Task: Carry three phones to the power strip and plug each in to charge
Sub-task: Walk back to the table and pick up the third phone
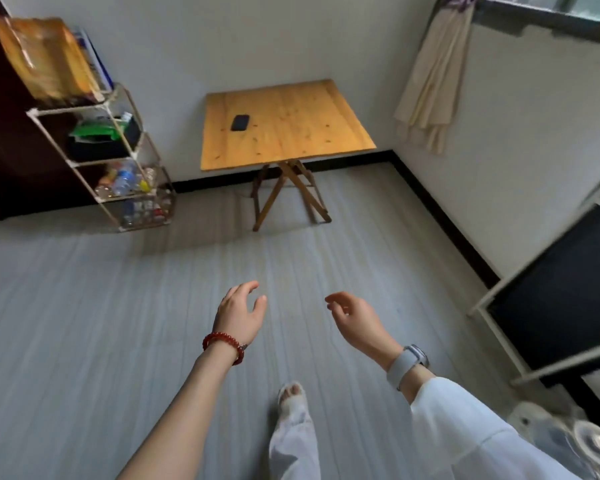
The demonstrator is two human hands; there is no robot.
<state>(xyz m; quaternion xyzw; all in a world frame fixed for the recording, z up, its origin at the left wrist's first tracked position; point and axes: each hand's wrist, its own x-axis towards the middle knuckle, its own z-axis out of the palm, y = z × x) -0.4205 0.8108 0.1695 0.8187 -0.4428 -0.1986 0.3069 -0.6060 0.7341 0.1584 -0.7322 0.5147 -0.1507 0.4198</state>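
Your left hand (239,315) and right hand (355,320) hang over bare grey floor (84,323), fingers loosely spread and holding nothing. One dark phone (240,123) lies flat on the folding wooden table (291,133) against the far wall. A wire shelf (118,161) stands left of the table; a curtain (430,84) hangs to its right.

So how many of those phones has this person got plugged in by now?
None that this view shows: no power strip or charging phone is in sight. Both the left hand and the right hand are empty and open above the floor. One dark phone lies on the wooden table ahead, seemingly the next pickup. Where any other phones are, I cannot tell.
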